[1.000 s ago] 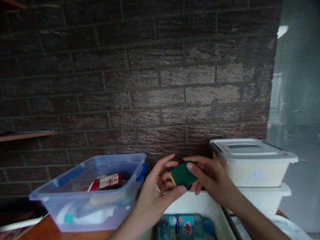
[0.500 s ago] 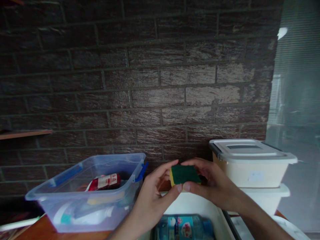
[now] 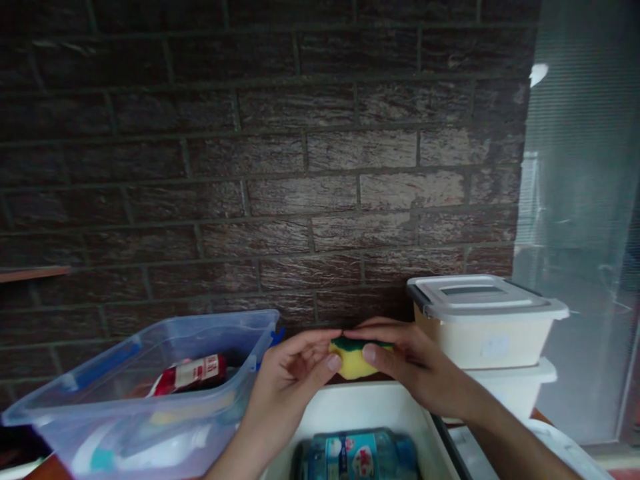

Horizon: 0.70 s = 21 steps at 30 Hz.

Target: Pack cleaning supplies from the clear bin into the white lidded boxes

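Note:
A green and yellow sponge [image 3: 354, 364] is pinched between both hands, its yellow side turned toward me and its dark green scouring layer on top. My left hand [image 3: 293, 373] grips its left end, thumb on the near face and fingers behind. On the right end, my right hand [image 3: 413, 353] holds it the same way, and the fingertips of both hands meet above it. Below the hands stands an open white bin [image 3: 350, 403] with a blue labelled bottle [image 3: 361, 457] lying inside.
At the left, a clear bluish plastic tub [image 3: 170, 397] holds a red bottle [image 3: 193, 375] with a white label, and a white bottle [image 3: 165, 450] shows through its wall. Two lidded cream boxes [image 3: 493, 337] are stacked at the right. Behind runs a dark brick wall [image 3: 280, 193].
Both hands have tipped and squeezed the sponge, so its yellow side now faces me instead of the green top. The view has shifted slightly to the right.

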Each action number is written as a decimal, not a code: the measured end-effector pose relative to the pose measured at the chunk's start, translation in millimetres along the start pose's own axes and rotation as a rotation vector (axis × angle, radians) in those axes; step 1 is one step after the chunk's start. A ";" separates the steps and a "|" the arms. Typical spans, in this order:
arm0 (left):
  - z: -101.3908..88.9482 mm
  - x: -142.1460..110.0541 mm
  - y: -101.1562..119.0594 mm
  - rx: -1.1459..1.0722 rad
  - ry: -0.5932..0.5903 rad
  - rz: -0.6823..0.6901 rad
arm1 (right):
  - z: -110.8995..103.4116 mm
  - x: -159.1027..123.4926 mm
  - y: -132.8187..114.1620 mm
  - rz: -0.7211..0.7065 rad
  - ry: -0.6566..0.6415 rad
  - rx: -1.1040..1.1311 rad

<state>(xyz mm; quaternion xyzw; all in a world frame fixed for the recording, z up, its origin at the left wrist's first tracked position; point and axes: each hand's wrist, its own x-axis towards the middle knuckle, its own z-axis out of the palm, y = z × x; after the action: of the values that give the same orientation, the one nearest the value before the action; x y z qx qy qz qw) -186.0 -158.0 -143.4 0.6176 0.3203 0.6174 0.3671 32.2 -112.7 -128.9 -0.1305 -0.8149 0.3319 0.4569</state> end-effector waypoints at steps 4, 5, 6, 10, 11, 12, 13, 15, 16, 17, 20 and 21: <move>-2.6 1.7 -2.7 0.000 0.034 -0.036 | -0.8 1.3 4.8 0.009 -0.045 0.036; -2.9 1.6 -3.3 0.007 0.035 -0.037 | -0.8 1.5 6.9 0.016 -0.043 0.060; -3.0 1.4 -3.6 0.022 0.034 -0.032 | -0.9 1.5 9.1 0.024 -0.042 0.094; -2.7 -0.5 -3.0 0.114 0.057 0.006 | -1.3 1.3 15.7 0.072 -0.064 0.219; -2.5 -1.0 -2.3 0.134 0.063 0.011 | -1.7 1.3 16.5 0.072 -0.070 0.227; -2.3 -1.2 -1.4 0.148 0.063 0.010 | -2.2 1.3 17.0 0.070 -0.075 0.229; -2.1 -1.4 -0.4 0.157 0.060 0.008 | -2.9 1.3 17.3 0.069 -0.079 0.230; -1.7 -1.4 1.4 0.170 0.047 -0.002 | -4.4 1.7 17.5 0.073 -0.081 0.239; -1.6 -1.3 2.1 0.173 0.043 -0.005 | -5.1 2.0 17.5 0.080 -0.079 0.245; -1.5 -1.2 2.4 0.175 0.042 -0.005 | -5.8 2.2 17.5 0.090 -0.075 0.248; -1.7 -1.4 1.9 0.180 0.051 -0.002 | -7.1 2.3 18.2 0.140 -0.055 0.246; -1.8 -1.6 1.3 0.181 0.052 -0.001 | -7.3 2.1 18.8 0.167 -0.047 0.251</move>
<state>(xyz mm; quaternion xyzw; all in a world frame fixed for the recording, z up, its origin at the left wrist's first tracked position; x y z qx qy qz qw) -187.9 -159.9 -143.3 0.6319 0.3848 0.6015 0.3016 35.4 -94.6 -137.3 -0.1317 -0.7637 0.4710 0.4214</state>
